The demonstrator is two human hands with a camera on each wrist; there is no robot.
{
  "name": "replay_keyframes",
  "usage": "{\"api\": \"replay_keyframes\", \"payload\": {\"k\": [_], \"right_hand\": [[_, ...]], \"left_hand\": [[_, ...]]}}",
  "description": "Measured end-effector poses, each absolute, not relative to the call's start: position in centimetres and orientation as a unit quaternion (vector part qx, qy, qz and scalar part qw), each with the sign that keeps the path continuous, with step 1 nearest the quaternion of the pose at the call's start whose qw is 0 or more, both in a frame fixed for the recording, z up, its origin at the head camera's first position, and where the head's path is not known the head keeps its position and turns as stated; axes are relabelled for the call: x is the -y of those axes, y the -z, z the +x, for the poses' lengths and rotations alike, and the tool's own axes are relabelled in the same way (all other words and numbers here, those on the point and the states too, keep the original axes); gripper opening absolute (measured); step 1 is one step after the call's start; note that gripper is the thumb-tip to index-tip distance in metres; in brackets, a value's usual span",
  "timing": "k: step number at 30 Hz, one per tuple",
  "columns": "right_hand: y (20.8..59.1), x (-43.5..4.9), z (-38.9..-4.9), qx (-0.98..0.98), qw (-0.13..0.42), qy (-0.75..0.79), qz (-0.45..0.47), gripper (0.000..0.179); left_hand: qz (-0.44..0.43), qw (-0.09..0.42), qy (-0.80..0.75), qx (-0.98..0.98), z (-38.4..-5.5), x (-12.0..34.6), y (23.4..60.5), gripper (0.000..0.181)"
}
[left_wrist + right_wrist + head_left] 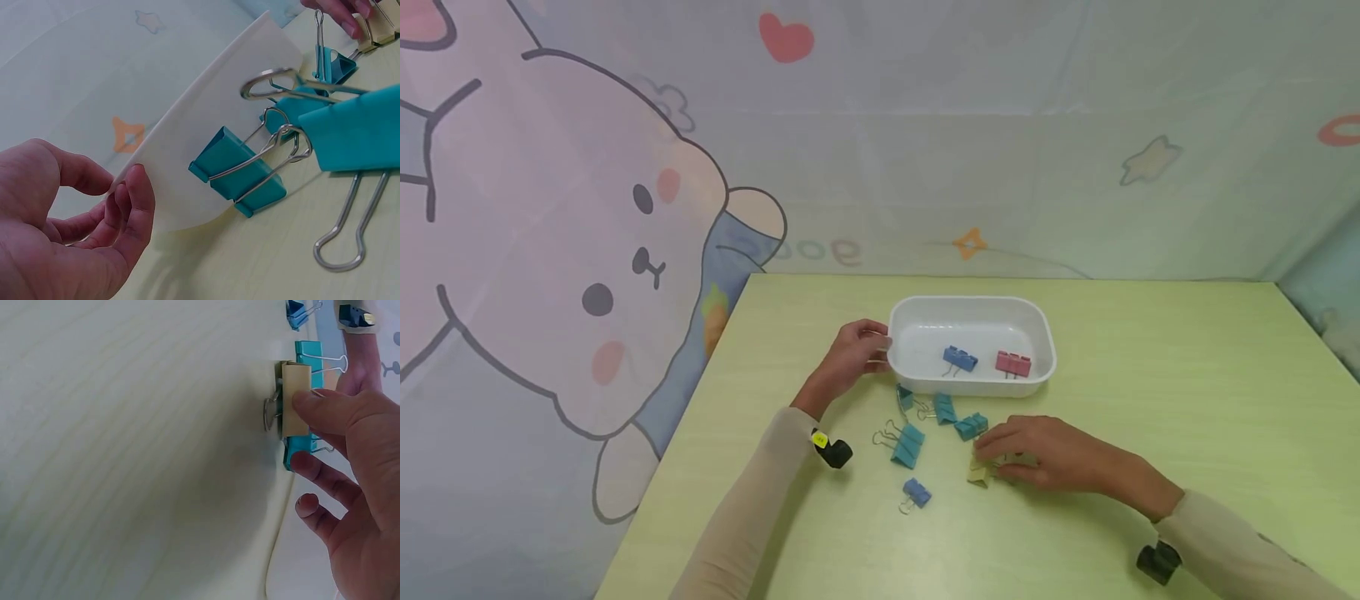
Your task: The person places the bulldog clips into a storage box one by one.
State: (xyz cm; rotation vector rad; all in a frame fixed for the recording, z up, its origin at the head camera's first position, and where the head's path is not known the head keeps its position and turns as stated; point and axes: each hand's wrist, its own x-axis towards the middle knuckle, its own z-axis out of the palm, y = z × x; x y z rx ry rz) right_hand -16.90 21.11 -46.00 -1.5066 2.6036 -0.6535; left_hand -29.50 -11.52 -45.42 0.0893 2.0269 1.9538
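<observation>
My left hand pinches the left rim of a white plastic bin, thumb on one side and fingers on the other in the left wrist view. A blue binder clip and a pink binder clip lie inside it. My right hand holds a yellow binder clip on the table in front of the bin, its thumb pressed on the clip's face in the right wrist view. Part of that clip is hidden under the fingers. Beside it lies a teal binder clip.
More teal binder clips lie between the hands, some close against the bin's front wall. A small blue binder clip lies nearer the front. The light green table ends at a printed cloth backdrop.
</observation>
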Motion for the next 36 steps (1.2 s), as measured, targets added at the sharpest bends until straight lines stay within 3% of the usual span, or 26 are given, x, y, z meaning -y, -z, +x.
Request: {"api": "replay_keyframes", "payload": {"k": [13, 22, 36], "right_hand": [[48.0, -20.9, -17.2, -0.821, -0.041, 0.211, -0.529, 0.029], [47.5, -20.6, -17.5, -0.817, -0.037, 0.233, -0.527, 0.024], [46.6, -20.5, -17.4, -0.805, -0.06, 0.229, -0.544, 0.03]], "left_hand": [[0.04, 0.157, -0.675, -0.72, -29.0, 11.9, 46.2, 0.037], [0.05, 0.15, -0.68, -0.716, -29.6, 11.7, 46.2, 0.036], [0.055, 0.147, -0.676, -0.72, -29.5, 11.7, 46.3, 0.037]]}}
